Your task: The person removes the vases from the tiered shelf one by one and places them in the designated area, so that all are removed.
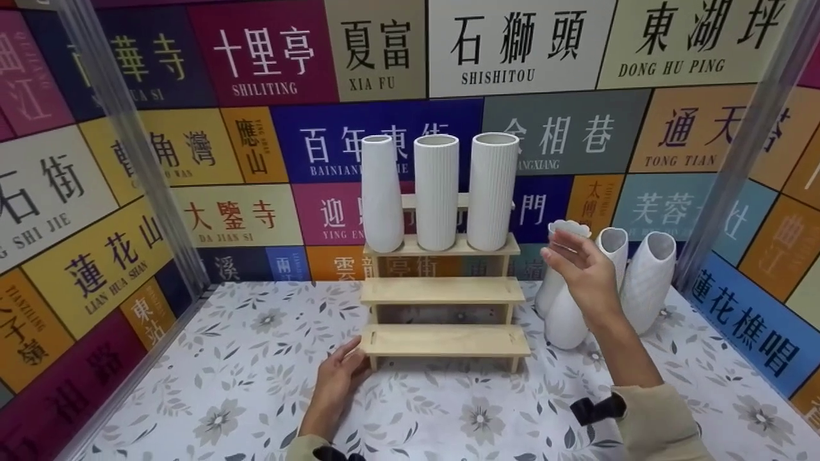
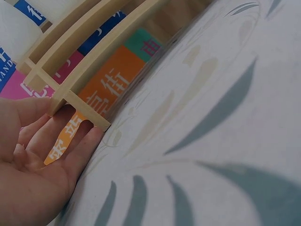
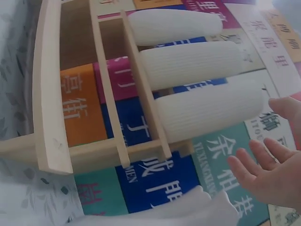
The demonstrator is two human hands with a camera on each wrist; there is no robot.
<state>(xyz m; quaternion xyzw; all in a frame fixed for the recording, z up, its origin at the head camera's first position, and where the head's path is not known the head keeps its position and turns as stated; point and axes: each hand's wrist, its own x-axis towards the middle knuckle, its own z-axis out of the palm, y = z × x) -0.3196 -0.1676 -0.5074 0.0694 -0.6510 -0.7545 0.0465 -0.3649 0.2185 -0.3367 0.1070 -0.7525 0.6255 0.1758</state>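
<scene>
A stepped wooden display rack (image 1: pixel 445 339) stands on the floral cloth. My left hand (image 1: pixel 336 384) holds its front left end; the left wrist view shows the thumb (image 2: pixel 35 108) at the end of the shelf board and fingers by the leg. On the rack's upper shelf stand a smooth tapered white vase (image 1: pixel 383 198) and two ribbed white vases (image 1: pixel 437 198) (image 1: pixel 493 198). My right hand (image 1: pixel 586 275) is raised with nothing in it, fingers relaxed and apart. In the head view it overlaps a group of white vases, among them a smooth rounded one (image 1: pixel 565 323).
To the right of the rack, a scalloped-rim vase (image 1: pixel 549 288) stands behind my hand and a diamond-textured vase (image 1: pixel 650 285) beyond it. Printed sign panels (image 1: pixel 378 51) line the walls, with clear corner posts (image 1: pixel 746 115) at both sides. The patterned cloth (image 1: pixel 256 371) covers the table.
</scene>
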